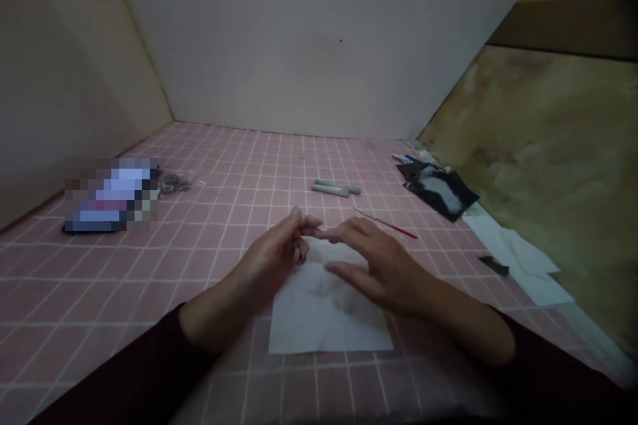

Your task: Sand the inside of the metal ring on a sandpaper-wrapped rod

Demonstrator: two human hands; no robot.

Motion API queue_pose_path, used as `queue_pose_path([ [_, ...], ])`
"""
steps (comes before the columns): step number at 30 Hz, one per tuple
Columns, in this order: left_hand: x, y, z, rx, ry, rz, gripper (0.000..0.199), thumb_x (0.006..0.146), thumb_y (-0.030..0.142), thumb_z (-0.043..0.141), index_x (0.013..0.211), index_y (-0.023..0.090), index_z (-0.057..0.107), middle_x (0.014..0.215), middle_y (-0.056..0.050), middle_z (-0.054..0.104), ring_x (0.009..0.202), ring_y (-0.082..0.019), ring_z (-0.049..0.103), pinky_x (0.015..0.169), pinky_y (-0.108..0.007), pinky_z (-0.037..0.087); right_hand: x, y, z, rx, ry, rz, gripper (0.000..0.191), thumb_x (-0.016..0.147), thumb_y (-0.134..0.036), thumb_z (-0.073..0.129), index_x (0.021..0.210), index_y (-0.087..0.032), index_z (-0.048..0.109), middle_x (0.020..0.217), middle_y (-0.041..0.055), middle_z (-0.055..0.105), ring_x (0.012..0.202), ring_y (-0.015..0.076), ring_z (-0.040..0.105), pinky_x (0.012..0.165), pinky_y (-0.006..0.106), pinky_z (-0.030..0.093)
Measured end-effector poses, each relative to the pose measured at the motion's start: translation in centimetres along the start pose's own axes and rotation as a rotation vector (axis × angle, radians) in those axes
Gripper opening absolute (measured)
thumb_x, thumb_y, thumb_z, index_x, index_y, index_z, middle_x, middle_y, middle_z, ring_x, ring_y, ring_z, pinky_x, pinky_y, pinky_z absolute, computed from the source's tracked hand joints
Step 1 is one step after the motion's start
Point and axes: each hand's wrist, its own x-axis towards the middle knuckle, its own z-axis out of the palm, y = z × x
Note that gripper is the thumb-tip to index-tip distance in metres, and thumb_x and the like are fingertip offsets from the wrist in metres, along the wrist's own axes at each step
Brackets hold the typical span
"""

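Note:
My left hand is above the left edge of a white sheet of paper, thumb up and fingers curled in. Whatever its fingers hold, if anything, is too small or hidden to make out. My right hand hovers over the paper's right side, thumb apart from the fingers. Its extended fingertips meet the fingertips of my left hand. Faint grey smudges show on the paper under my hands. Beyond my right hand lies a thin tool with a red handle.
Two grey-green sticks lie farther back on the pink tiled surface. At left are a blurred-out phone-like device and several small dark rings. Black packets, white papers and a dark scrap lie at right.

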Motion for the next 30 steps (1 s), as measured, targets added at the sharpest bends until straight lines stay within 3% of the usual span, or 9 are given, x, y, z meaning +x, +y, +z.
queue_pose_path([
  [5, -0.3, -0.8, 1.0, -0.099, -0.009, -0.063, 0.039, 0.090, 0.048, 0.049, 0.097, 0.014, 0.065, 0.091, -0.005, 0.060, 0.067, -0.009, 0.052, 0.063, -0.021, 0.041, -0.3, -1.3, 2.9, 0.033, 0.118, -0.013, 0.031, 0.086, -0.037, 0.060, 0.107, -0.015, 0.059, 0.106, 0.0108, 0.058, 0.099, 0.0235, 0.050, 0.086, 0.039, 0.042],
  [11, -0.6, -1.5, 1.8, -0.146, -0.110, -0.060, 0.033, 0.090, 0.046, 0.051, 0.094, 0.015, 0.063, 0.088, -0.006, 0.063, 0.086, -0.018, 0.058, 0.077, -0.028, 0.044, -0.1, -1.2, 3.9, 0.074, 0.193, -0.044, 0.019, 0.087, -0.030, 0.059, 0.097, -0.014, 0.061, 0.098, 0.0105, 0.059, 0.100, 0.0244, 0.051, 0.084, 0.039, 0.043],
  [16, -0.7, -1.3, 1.5, -0.144, -0.161, -0.025, 0.038, 0.087, 0.052, 0.052, 0.097, 0.017, 0.063, 0.096, -0.007, 0.061, 0.095, -0.021, 0.056, 0.077, -0.029, 0.044, -0.5, -0.5, 2.6, 0.137, 0.244, -0.037, 0.017, 0.086, -0.026, 0.060, 0.098, -0.014, 0.060, 0.096, 0.0086, 0.059, 0.097, 0.0207, 0.054, 0.084, 0.036, 0.045],
  [21, -0.5, -0.1, 0.8, -0.107, -0.119, 0.040, 0.046, 0.093, 0.053, 0.039, 0.108, 0.015, 0.060, 0.117, -0.013, 0.059, 0.117, -0.028, 0.049, 0.094, -0.038, 0.038, -1.2, 0.8, -0.2, 0.196, 0.371, 0.078, 0.016, 0.085, -0.025, 0.062, 0.099, -0.018, 0.057, 0.091, 0.0035, 0.064, 0.085, 0.0146, 0.061, 0.078, 0.028, 0.049],
  [26, -0.4, 0.1, 0.7, -0.059, -0.144, 0.018, 0.049, 0.093, 0.054, 0.035, 0.112, 0.015, 0.058, 0.106, -0.014, 0.066, 0.113, -0.029, 0.055, 0.098, -0.042, 0.036, -1.4, 1.7, -0.4, 0.240, 0.322, 0.162, 0.016, 0.083, -0.026, 0.063, 0.094, -0.019, 0.054, 0.086, 0.0023, 0.063, 0.080, 0.0144, 0.062, 0.075, 0.028, 0.051],
  [30, -0.7, 0.2, 1.0, -0.035, -0.170, 0.121, 0.043, 0.091, 0.052, 0.043, 0.109, 0.017, 0.060, 0.118, -0.013, 0.061, 0.114, -0.031, 0.054, 0.103, -0.048, 0.036, -1.3, 1.9, 0.5, 0.339, 0.248, 0.128, 0.015, 0.083, -0.024, 0.063, 0.093, -0.018, 0.054, 0.085, 0.0022, 0.062, 0.079, 0.0140, 0.061, 0.075, 0.029, 0.052],
])
